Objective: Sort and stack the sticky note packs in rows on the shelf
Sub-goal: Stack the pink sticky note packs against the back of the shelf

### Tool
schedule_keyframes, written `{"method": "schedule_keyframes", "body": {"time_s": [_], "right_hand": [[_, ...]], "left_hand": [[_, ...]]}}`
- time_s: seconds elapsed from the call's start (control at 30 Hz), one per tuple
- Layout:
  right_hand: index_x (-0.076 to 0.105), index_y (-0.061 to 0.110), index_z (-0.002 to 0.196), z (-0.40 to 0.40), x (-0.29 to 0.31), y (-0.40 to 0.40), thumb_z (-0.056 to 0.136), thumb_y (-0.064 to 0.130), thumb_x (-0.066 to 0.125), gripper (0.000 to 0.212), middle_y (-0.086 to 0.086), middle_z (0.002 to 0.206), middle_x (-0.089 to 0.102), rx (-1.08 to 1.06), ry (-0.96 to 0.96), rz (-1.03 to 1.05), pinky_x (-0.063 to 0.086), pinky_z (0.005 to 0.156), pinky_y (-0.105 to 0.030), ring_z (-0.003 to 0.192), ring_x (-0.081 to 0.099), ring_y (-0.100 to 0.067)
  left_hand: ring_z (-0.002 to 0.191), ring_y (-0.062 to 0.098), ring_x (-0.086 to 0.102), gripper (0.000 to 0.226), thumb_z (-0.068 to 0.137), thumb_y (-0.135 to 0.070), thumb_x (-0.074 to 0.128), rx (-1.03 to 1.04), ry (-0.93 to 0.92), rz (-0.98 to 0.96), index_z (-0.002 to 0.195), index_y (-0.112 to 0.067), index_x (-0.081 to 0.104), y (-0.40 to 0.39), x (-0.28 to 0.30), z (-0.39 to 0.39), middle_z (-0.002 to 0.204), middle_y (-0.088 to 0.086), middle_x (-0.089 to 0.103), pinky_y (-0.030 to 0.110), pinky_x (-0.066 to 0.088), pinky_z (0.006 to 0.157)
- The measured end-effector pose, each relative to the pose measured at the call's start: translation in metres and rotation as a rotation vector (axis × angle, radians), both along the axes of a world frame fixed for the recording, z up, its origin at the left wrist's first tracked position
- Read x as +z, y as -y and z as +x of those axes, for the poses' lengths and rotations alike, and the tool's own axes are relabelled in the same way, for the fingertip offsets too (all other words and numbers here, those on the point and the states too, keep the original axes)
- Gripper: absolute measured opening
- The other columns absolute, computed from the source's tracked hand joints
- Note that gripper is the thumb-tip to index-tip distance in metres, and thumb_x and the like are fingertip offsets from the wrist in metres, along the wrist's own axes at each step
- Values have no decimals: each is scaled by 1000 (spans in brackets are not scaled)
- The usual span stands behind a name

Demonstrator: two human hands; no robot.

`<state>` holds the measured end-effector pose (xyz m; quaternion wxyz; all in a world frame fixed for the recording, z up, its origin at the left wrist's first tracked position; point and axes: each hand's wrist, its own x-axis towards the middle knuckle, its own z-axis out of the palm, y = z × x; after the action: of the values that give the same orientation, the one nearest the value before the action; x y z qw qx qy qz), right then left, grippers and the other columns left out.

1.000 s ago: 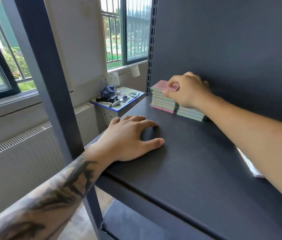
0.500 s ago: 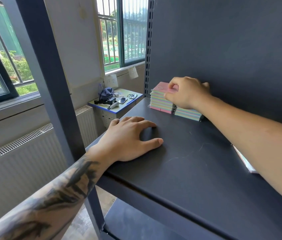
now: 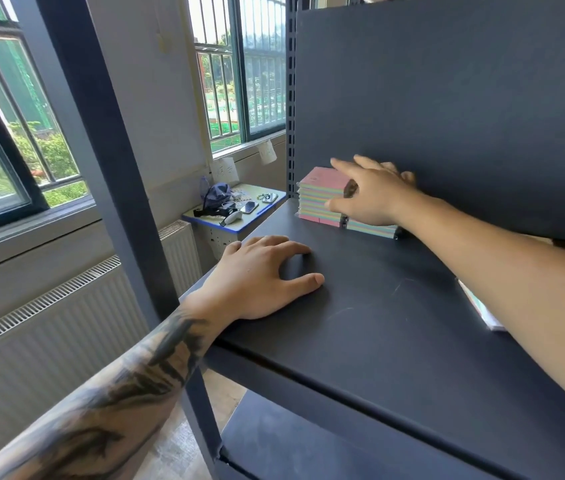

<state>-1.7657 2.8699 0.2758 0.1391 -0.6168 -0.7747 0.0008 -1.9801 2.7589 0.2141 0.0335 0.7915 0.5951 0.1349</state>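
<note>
While the left hand (image 3: 260,278) rests flat with fingers spread on the dark shelf (image 3: 395,341), the right hand (image 3: 374,195) hovers, fingers loosely open, at the taller stack of sticky note packs (image 3: 317,197) in the far corner, a lower stack (image 3: 371,228) touching its right side.

The right hand (image 3: 374,194) has let go of the top pink pack (image 3: 321,178). Before, its fingers were curled over that pack and pressed it down on the tall stack (image 3: 319,202). Now the fingers are spread out and straight, and the hand has slid back toward 3 o'clock, so more of the pink top shows. The thumb now points toward 9 o'clock, just in front of the stack's side. The pink pack lies flat on the stack by itself. The view has also tipped, so the stack sits a bit lower in the picture and the top edge of the shelf's back wall (image 3: 447,98) now shows.
</note>
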Motion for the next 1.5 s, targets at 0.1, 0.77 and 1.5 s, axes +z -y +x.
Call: {"method": "schedule_keyframes", "body": {"time_s": [0.1, 0.77, 1.5], "right_hand": [[32, 48, 155, 12, 3, 20, 90, 58, 60, 71, 7, 165, 30, 69, -92, 93, 21, 117, -48, 150, 28, -29], [71, 40, 107, 233, -36, 180, 87, 43, 78, 21, 28, 103, 66, 38, -425, -62, 48, 102, -34, 109, 58, 6], [72, 14, 91, 224, -50, 161, 86, 35, 71, 21, -8, 85, 77, 98, -916, -68, 52, 87, -52, 83, 71, -33]], "left_hand": [[145, 13, 36, 64, 88, -84, 42, -3, -5, -4, 143, -53, 48, -2, 1, 0, 157, -17, 42, 42, 26, 116], [103, -2, 59, 72, 71, -64, 82, -595, 60, -125, 135, -40, 60, -10, 29, 204, 118, -20, 64, 21, 48, 90], [61, 12, 55, 29, 86, -24, 69, -510, 1007, -437, 57, -22, 71, -23, 12, 207, 64, -6, 64, 28, 38, 61]]}}
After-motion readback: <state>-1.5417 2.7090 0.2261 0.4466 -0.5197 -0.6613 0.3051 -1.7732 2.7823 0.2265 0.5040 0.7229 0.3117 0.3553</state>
